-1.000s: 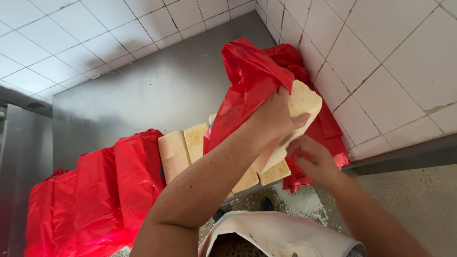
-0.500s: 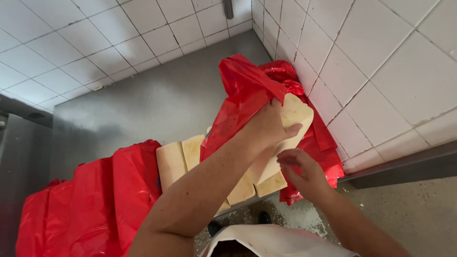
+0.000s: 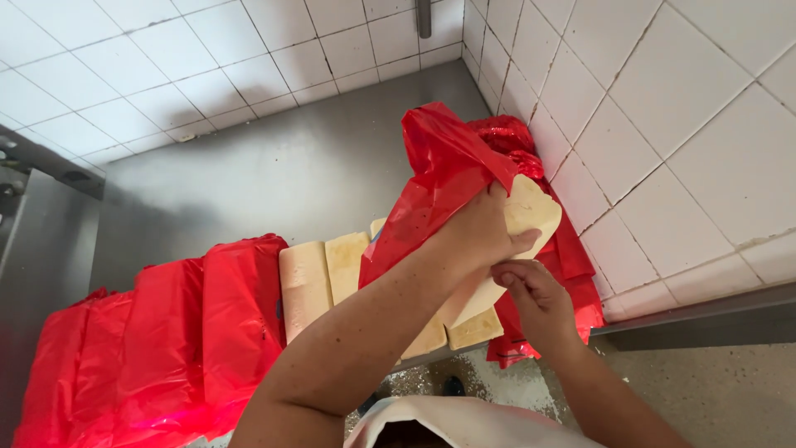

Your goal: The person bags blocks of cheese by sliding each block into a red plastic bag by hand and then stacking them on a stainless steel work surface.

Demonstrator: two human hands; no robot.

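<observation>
Hands, left [image 3: 477, 236] and right [image 3: 531, 290], clamp a pale block [image 3: 531, 217] half-freed from its red bag [image 3: 444, 178]; two bare blocks [image 3: 323, 278] lie left, wrapped ones [image 3: 157, 340] remain

The red bag [image 3: 439, 178] gripped by the left hand [image 3: 477, 232] is thin, glossy, crinkled plastic; the pale block [image 3: 522, 224] under that hand looks smooth and matt, like the blocks [image 3: 323, 278] left of it. Beneath lies brushed, dull metal counter [image 3: 274, 174]; right of the right hand [image 3: 535, 303], glazed white tiles [image 3: 672, 124] shine faintly.
</observation>
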